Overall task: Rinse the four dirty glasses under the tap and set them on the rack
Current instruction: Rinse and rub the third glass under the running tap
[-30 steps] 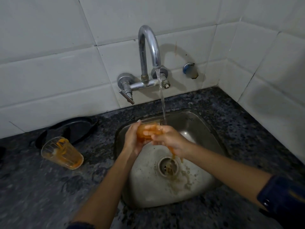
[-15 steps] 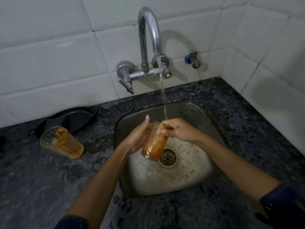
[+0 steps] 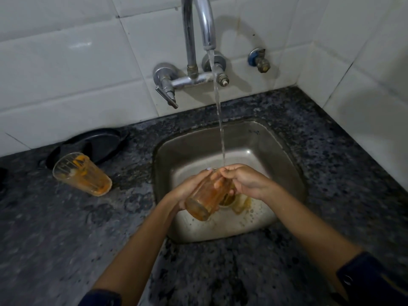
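Observation:
A glass point(image 3: 205, 197) smeared with orange residue is held tilted over the steel sink point(image 3: 273, 142), its mouth up under the water stream and its base toward me. My left hand point(image 3: 187, 191) cups its side from the left. My right hand point(image 3: 245, 181) grips its rim, fingers reaching inside. Water runs from the chrome tap point(image 3: 199, 29) onto the rim. A second dirty glass point(image 3: 82, 173) lies on its side on the counter at the left. No rack is in view.
A dark round plate point(image 3: 103, 144) lies on the speckled granite counter point(image 3: 331, 140) behind the lying glass. White tiled walls close the back and right. A small valve point(image 3: 259, 60) sticks out of the wall right of the tap. Orange water pools at the drain.
The glass has turned from lying level between my hands to tilted with its mouth under the stream. My right fingers moved to the rim and inside. My head has come closer.

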